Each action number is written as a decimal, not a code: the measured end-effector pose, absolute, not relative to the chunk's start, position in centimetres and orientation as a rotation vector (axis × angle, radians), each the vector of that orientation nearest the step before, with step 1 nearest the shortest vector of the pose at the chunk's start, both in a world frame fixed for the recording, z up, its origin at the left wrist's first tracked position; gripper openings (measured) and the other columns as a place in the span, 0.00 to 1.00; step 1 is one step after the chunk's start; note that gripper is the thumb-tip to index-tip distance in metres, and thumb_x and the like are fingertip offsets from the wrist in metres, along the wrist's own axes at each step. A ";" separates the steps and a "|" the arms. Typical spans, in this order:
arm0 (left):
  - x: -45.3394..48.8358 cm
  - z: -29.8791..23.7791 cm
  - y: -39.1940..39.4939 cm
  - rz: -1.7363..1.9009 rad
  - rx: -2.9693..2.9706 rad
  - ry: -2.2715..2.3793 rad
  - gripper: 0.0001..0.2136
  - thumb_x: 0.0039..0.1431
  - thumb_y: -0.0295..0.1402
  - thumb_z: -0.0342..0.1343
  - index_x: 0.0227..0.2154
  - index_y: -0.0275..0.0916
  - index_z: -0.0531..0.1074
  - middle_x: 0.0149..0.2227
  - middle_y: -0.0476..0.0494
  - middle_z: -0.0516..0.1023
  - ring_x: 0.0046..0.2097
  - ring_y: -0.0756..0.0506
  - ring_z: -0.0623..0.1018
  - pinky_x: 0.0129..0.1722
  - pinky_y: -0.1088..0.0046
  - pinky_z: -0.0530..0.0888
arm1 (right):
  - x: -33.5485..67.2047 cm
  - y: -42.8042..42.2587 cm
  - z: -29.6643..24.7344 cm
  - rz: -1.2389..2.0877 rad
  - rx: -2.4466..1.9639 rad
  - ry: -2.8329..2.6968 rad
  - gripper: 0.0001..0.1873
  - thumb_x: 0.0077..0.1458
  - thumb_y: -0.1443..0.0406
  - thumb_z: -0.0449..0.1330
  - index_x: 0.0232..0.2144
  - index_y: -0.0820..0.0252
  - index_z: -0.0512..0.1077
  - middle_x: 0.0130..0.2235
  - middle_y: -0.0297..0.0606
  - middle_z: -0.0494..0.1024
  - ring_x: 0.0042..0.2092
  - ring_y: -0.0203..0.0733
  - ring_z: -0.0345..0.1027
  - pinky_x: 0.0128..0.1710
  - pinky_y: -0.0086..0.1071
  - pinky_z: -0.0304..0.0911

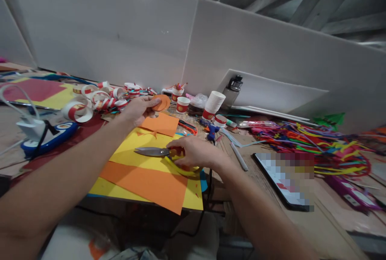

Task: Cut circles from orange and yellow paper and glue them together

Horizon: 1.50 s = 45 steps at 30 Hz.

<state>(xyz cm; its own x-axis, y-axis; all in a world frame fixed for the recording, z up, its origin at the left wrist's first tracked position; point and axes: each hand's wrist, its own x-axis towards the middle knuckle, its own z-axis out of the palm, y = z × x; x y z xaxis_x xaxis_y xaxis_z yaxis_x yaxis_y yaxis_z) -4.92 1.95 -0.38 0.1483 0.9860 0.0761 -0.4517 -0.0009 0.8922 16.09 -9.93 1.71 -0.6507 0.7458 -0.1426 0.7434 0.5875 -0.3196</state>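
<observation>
My left hand pinches a small orange paper disc between thumb and fingers, held above the table. My right hand is closed around the yellow handles of a pair of scissors, whose closed steel blades point left. The scissors rest over yellow paper sheets. Orange paper sheets lie on the yellow ones, one near the table's front edge and a smaller piece below the disc.
Cut red-and-white paper cup rings pile at back left. A stack of paper cups, a water bottle and a glue gun stand behind. Coloured paper strips and a phone lie at right. A white wall panel backs the table.
</observation>
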 end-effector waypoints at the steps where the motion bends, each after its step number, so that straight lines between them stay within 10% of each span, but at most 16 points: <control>1: -4.8 -0.5 1.8 1.282 0.977 0.737 0.04 0.49 0.26 0.67 0.26 0.31 0.77 0.25 0.44 0.75 0.24 0.53 0.70 0.19 0.79 0.66 | 16.3 -9.9 1.8 0.572 -1.296 -2.790 0.18 0.49 0.67 0.64 0.45 0.58 0.78 0.34 0.34 0.78 0.33 0.35 0.66 0.32 0.27 0.53; 7: -3.3 -1.0 0.3 1.188 1.030 0.727 0.10 0.45 0.31 0.71 0.28 0.32 0.79 0.27 0.45 0.77 0.25 0.54 0.71 0.20 0.82 0.63 | 16.8 -8.3 0.6 0.587 -1.418 -2.080 0.12 0.58 0.58 0.60 0.32 0.61 0.77 0.33 0.37 0.78 0.34 0.37 0.68 0.36 0.30 0.60; 12: -1.8 -1.5 -1.2 1.037 1.129 0.700 0.14 0.41 0.35 0.74 0.27 0.33 0.79 0.27 0.43 0.78 0.25 0.52 0.72 0.23 0.79 0.66 | 16.6 -6.5 -1.4 0.895 -1.214 -1.494 0.18 0.53 0.54 0.62 0.41 0.60 0.71 0.39 0.37 0.77 0.37 0.35 0.70 0.36 0.30 0.67; 19: -2.2 -2.0 -0.5 1.099 1.113 0.833 0.12 0.46 0.34 0.72 0.26 0.32 0.76 0.27 0.41 0.78 0.25 0.51 0.76 0.20 0.80 0.63 | 17.1 -6.3 -1.2 0.998 -1.256 -1.278 0.10 0.47 0.60 0.63 0.24 0.61 0.69 0.20 0.28 0.69 0.22 0.29 0.60 0.24 0.25 0.57; 28: -3.5 -1.6 0.6 1.242 1.126 0.948 0.04 0.58 0.29 0.60 0.30 0.33 0.74 0.27 0.45 0.77 0.20 0.53 0.75 0.15 0.82 0.59 | 18.1 -6.0 -0.8 0.877 -1.379 -1.296 0.08 0.52 0.65 0.59 0.23 0.61 0.68 0.17 0.27 0.66 0.20 0.30 0.59 0.22 0.25 0.56; 45: -7.6 -1.3 3.3 1.225 1.397 1.254 0.10 0.47 0.33 0.67 0.20 0.39 0.70 0.16 0.53 0.67 0.16 0.53 0.64 0.16 0.79 0.60 | 20.0 -4.2 -2.9 0.535 -1.701 -1.765 0.11 0.58 0.64 0.57 0.25 0.62 0.72 0.23 0.32 0.71 0.27 0.35 0.63 0.30 0.28 0.57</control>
